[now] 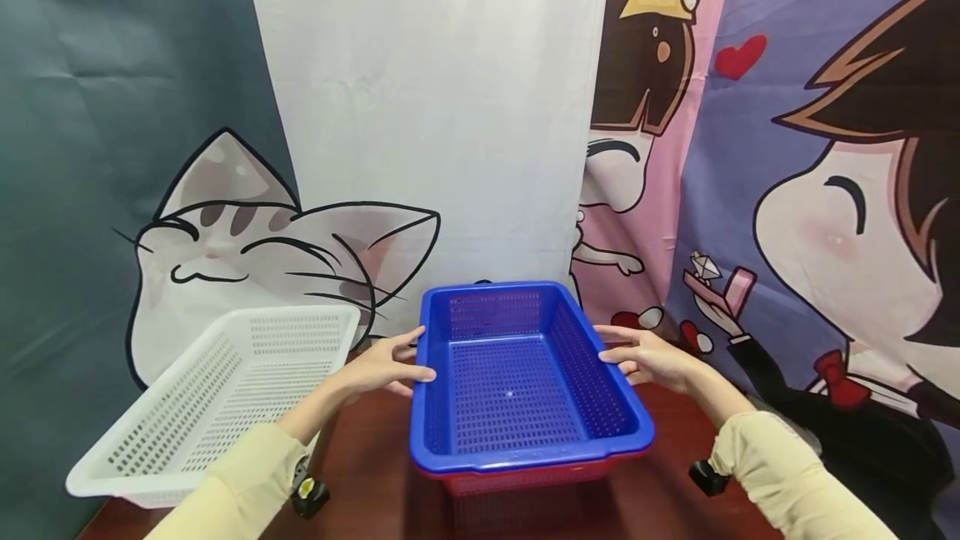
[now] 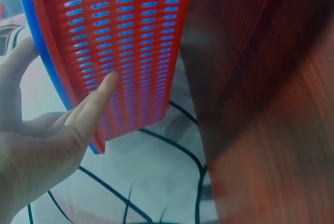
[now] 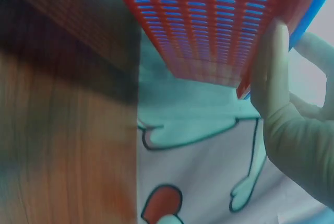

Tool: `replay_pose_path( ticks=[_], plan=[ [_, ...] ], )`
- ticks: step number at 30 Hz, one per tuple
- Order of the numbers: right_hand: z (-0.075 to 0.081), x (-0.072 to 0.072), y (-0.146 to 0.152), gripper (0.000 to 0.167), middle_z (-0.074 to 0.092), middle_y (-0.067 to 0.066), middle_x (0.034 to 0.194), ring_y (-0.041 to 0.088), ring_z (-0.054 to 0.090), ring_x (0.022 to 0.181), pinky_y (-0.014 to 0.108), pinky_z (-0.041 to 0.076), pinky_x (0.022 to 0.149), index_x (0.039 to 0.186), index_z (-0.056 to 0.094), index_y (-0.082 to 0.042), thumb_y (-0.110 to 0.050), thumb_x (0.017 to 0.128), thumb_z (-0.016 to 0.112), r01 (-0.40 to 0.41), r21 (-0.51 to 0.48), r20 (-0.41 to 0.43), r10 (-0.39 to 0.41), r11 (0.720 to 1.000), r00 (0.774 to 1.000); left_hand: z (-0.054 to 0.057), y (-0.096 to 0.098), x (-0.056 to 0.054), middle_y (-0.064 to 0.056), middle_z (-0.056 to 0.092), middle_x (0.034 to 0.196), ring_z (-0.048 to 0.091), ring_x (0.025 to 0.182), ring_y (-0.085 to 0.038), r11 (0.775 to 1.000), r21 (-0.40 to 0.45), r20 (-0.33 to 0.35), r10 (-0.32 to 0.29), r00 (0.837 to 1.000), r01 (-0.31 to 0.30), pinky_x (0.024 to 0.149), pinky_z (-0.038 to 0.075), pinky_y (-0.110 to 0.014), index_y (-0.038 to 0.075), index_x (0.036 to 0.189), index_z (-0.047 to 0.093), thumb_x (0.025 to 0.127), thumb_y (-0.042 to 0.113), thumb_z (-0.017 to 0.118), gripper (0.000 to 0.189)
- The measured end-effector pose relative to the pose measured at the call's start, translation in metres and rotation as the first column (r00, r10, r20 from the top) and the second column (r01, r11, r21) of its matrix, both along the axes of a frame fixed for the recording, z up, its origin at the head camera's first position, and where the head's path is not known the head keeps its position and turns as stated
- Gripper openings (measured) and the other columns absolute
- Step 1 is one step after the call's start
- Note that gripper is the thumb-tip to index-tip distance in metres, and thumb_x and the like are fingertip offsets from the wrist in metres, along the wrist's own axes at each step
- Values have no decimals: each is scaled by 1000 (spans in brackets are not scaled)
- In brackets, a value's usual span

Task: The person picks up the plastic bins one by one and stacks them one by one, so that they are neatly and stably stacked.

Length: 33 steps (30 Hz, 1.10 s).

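Note:
A blue plastic basket (image 1: 510,394) sits nested inside a red one, whose slotted side (image 2: 125,41) shows below the blue rim. My left hand (image 1: 382,363) holds the pair at the left side, thumb at the blue rim and fingers against the red outer wall. On the opposite side my right hand (image 1: 651,358) grips in the same way, its fingers (image 3: 276,67) along the red wall (image 3: 209,20). Both wrist views show backdrop between the red basket's bottom and the table, so the pair is raised. The blue basket has nothing in it.
To the left stands a white slotted basket (image 1: 217,390), close by my left forearm. Under everything is a reddish-brown wooden table (image 1: 360,473). A cartoon-printed cloth (image 1: 450,123) hangs behind and at the sides.

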State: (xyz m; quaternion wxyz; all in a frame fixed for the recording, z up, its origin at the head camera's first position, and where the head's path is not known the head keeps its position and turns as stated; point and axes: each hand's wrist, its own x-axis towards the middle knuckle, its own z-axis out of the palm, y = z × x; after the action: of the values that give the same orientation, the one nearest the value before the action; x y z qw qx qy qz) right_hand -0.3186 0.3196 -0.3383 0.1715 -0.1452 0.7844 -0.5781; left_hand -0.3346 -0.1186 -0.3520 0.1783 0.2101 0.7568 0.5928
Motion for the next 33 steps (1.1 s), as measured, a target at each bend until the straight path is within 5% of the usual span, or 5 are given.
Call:
replay_pose_path(
  ticks=[5, 15, 25, 33],
  plan=[
    [-12, -8, -22, 77, 73, 0, 96, 8, 69, 74, 30, 61, 74, 154, 19, 2, -19, 94, 63, 6, 9, 24, -6, 1000, 1000, -2, -17, 0, -36, 36, 148, 67, 109, -28, 999, -48, -14, 18, 1000, -19, 81, 60, -43, -3, 155, 8, 85, 16, 74, 98],
    [-32, -20, -41, 79, 71, 15, 111, 20, 73, 85, 43, 60, 83, 154, 20, 2, -22, 93, 65, -5, 28, 20, 4, 1000, 1000, -14, -31, -13, -34, 36, 149, 65, 111, -29, 997, -73, 42, 27, 999, -24, 83, 60, -46, -3, 155, 5, 82, 7, 70, 99],
    [-48, -29, -50, 82, 71, 19, 111, 20, 73, 85, 40, 61, 80, 153, 19, 4, -21, 91, 67, 7, 12, 15, -8, 1000, 1000, -24, -40, -25, -37, 35, 147, 66, 106, -30, 998, -64, 48, 12, 999, -9, 82, 60, -48, -5, 155, 2, 80, 3, 70, 101],
    [-70, -30, -52, 79, 71, 17, 112, 20, 73, 87, 40, 61, 81, 154, 19, 0, -20, 93, 65, 11, -27, 63, -9, 1000, 998, -38, -41, -24, -33, 38, 148, 68, 102, -29, 985, -172, 44, 7, 999, 1, 70, 61, -44, -3, 155, 4, 82, 7, 71, 100]
  ],
)
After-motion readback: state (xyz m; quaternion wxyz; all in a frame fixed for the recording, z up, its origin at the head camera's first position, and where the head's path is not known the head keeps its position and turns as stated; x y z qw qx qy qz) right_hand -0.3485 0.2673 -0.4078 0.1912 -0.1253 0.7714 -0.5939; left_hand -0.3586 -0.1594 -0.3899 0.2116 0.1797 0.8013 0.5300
